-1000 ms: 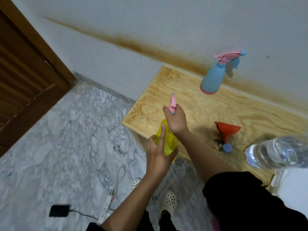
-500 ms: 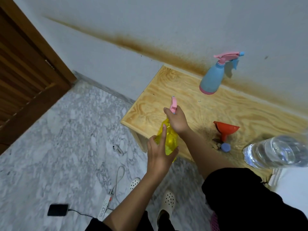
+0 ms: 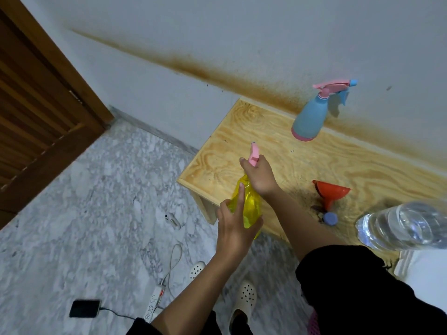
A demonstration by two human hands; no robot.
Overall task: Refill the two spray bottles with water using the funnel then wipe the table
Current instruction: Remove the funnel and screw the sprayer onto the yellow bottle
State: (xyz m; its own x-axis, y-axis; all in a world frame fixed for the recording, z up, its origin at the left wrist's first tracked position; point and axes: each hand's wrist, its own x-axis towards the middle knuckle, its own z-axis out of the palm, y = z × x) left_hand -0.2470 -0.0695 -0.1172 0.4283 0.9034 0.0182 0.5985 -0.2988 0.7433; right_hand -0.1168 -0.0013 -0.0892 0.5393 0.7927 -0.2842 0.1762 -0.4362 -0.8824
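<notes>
Just off the near left corner of the wooden table [image 3: 278,151], the yellow spray bottle [image 3: 250,204] hangs in the air between both hands. The left hand [image 3: 235,232] wraps around the lower body of the bottle, thumb on one side and index finger stretched up along the plastic. The right hand [image 3: 261,176] clamps down from above on the neck, its fingers curled around the base of the pink spray head [image 3: 254,155], which pokes up past the knuckles.

Compared with a second ago, both grips are the same. The pink head and the right hand sit a touch lower and further right in the view, and the rest has hardly shifted.

On the table, the blue spray bottle [image 3: 310,117] stands upright against the wall at the back, with its pink head on. The red funnel [image 3: 330,192] lies tilted nearer the front, its spout toward a small blue cap [image 3: 330,218] just beside it. A clear water bottle [image 3: 401,226] lies at the right edge of the view.

On the marble floor [image 3: 96,201] lie a power strip [image 3: 153,304] and a black adapter [image 3: 84,308], and the person's white clogs [image 3: 246,296] show below the arms
</notes>
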